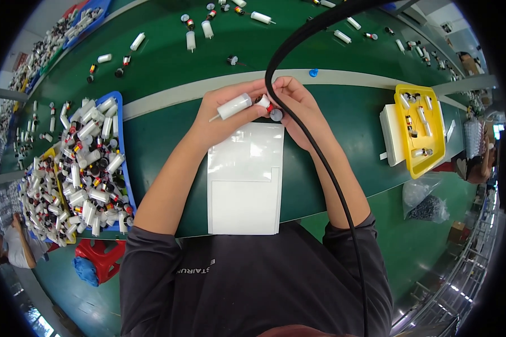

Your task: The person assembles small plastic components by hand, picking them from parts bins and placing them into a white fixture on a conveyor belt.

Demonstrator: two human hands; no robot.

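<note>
While the white cylinder [234, 106] is lying between thumb and fingers of the left hand [209, 106], both hands are meeting above the green desk [152, 151].

The cylinder's thin tip is pointing down-left, its other end facing a red-and-white piece [264, 102]; whether they are joining, cannot tell. The left hand is closing lightly around the cylinder; the right hand [305, 109] is curling beside the piece and a grey disc [276, 115], a black cable [343, 196] partly hiding it: pinching or not, cannot tell. Judgement: careful handling is calling for a steady left hold, light pressure and a clear thin tip. Nearer the body, a white panel [244, 208] is resting; a blue bin [128, 180] is standing left, a yellow tray [436, 123] right.
</note>
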